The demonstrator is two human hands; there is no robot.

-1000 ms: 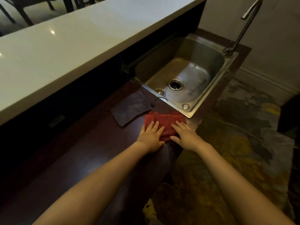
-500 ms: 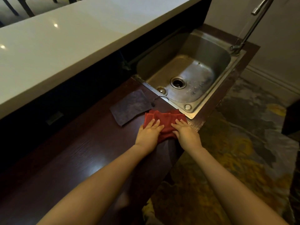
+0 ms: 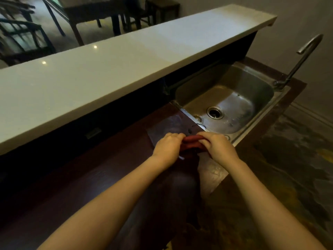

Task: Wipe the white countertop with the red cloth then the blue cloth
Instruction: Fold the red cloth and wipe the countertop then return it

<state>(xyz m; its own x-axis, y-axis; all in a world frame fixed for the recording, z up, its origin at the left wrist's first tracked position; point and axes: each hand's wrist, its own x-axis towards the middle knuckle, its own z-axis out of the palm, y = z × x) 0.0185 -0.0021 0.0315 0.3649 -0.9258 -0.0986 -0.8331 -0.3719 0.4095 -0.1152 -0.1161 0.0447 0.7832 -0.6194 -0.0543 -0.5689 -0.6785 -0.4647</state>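
The red cloth (image 3: 191, 142) is bunched between both my hands on the dark wooden lower counter (image 3: 108, 170), just beside the sink. My left hand (image 3: 166, 148) grips its left end and my right hand (image 3: 217, 147) grips its right end, fingers curled over it. The blue cloth (image 3: 170, 126) lies flat on the wood just beyond my hands, partly hidden by them, and looks dark in this light. The long white countertop (image 3: 117, 65) runs across the view above and behind the lower counter.
A steel sink (image 3: 255, 91) with a drain sits right of the cloths, with a curved faucet (image 3: 299, 58) at its far right corner. Dark chairs and a table (image 3: 90, 13) stand beyond the white countertop. Patterned floor (image 3: 292, 159) lies to the right.
My hands went from lying flat on the spread red cloth to gripping it, gathering it into a bunch. The view has tilted up, showing more of the white countertop.
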